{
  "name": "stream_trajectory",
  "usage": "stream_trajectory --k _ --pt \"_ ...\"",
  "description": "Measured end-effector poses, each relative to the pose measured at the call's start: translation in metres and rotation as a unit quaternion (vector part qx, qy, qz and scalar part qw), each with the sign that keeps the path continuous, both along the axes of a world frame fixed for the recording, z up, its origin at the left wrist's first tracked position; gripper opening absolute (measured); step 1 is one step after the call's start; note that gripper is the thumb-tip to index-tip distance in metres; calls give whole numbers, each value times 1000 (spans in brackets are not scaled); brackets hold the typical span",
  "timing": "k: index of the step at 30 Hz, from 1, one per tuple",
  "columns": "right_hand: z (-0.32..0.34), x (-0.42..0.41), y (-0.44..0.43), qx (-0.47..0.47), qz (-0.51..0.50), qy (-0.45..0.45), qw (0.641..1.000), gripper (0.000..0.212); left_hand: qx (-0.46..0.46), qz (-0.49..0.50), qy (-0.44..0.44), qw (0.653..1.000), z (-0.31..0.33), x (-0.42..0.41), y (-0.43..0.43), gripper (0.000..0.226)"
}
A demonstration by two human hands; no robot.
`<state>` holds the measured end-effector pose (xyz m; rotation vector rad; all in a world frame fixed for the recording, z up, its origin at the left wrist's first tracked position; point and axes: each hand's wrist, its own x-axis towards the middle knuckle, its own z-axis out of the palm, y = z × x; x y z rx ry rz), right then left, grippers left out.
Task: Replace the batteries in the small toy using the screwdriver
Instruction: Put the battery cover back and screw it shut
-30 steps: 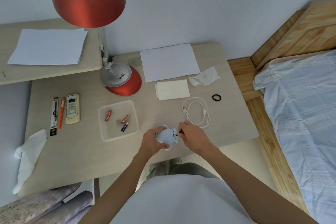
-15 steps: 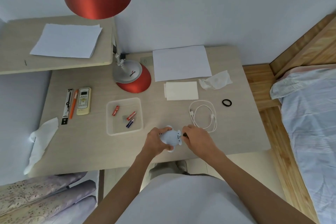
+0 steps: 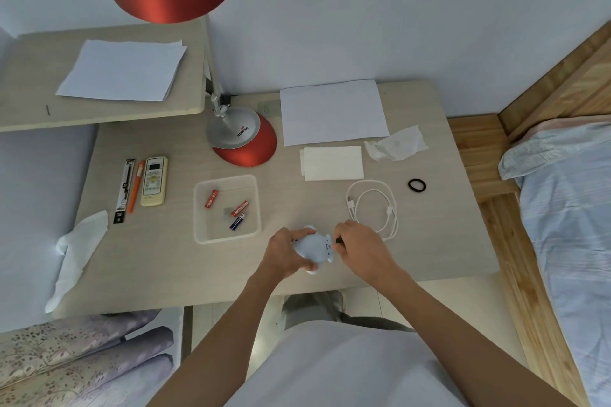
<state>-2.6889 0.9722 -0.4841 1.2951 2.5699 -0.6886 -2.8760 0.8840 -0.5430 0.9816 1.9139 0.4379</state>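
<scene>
- I saw my left hand (image 3: 284,254) gripping the small pale-blue plastic toy (image 3: 314,246).
- My right hand (image 3: 362,251), at its 3 o'clock, pinched a small dark tool (image 3: 339,242).

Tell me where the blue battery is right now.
In the head view, the blue battery lies in the clear tray, toward its near right corner, right beside a red battery and left of the left hand gripping the toy.

- Cam swung left: more shelf (image 3: 33,82) shows, less bed (image 3: 568,208).
- Toy (image 3: 312,249) in L hand (image 3: 284,254) edged slightly nearer; dark slot now visible at right end.
- R hand (image 3: 358,249), pinching screwdriver (image 3: 339,243), followed.
</scene>
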Motion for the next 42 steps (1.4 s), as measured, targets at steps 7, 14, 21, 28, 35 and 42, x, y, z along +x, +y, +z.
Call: stream_trajectory --k 7,14,21,28,35,42 --pt "-5 5 4 16 -4 -56 998 36 8 7 5 1000 0 2 -2 91" --pt "2 5 5 -31 24 26 999 9 5 19 12 1000 1 5 -3 90" --pt "-6 7 7 20 13 -75 997 31 1 22 6 1000 1 4 -1 93" --pt "-8 12 8 -47 6 50 998 13 -6 21 8 1000 2 4 -1 93" --pt "-11 16 10 -24 -28 -42 998 43 -3 22 10 1000 2 6 0 91" --pt "-6 11 6 -2 1 -23 1000 28 3 29 -2 1000 -2 4 -3 93"
